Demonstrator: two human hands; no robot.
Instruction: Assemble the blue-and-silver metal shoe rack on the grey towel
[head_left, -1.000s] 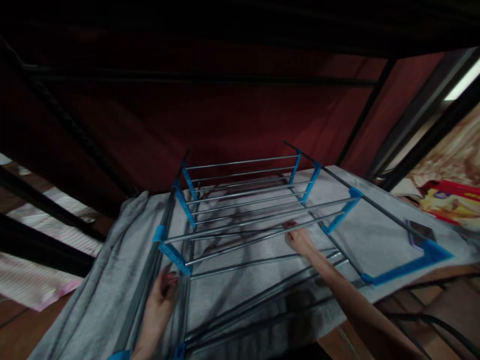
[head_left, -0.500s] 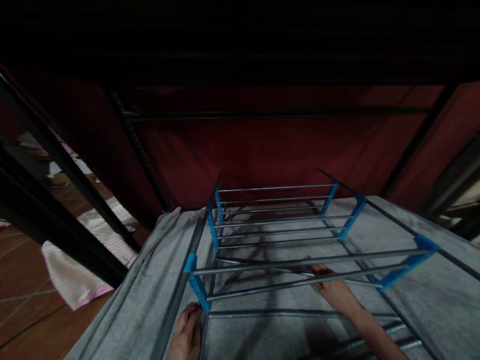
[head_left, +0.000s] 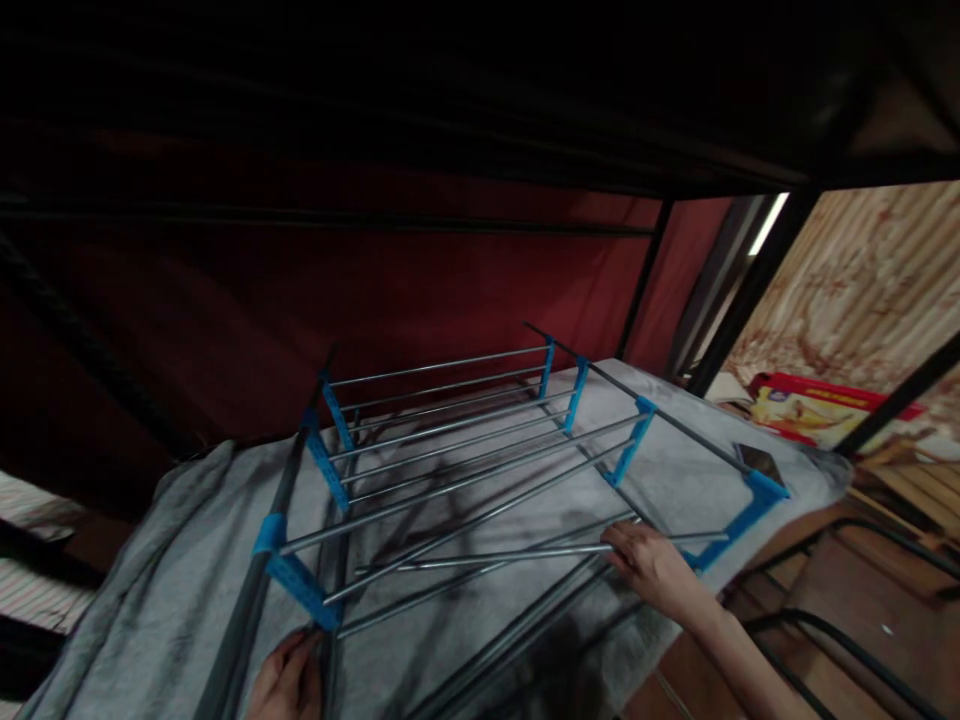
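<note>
- I see the thin rod (head_left: 525, 553) crossing the near part of the rack (head_left: 465, 483), on the grey blanket (head_left: 675, 470). It runs long from left to right.
- The rack's long way points at the red wall (head_left: 465, 290).
- Half a second ago, the rod's right end was farther back.
- My right hand (head_left: 645, 565) reaches in, fingers closed around the rod.
- My left hand (head_left: 289, 680) curls near the left blue piece (head_left: 304, 592); I can't tell if it grips.

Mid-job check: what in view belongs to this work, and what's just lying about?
Part of the job:
rack, with the left hand by a blue bracket
rod, in the right hand

Lying about:
phone-like slab
red-and-yellow box
chair
</note>
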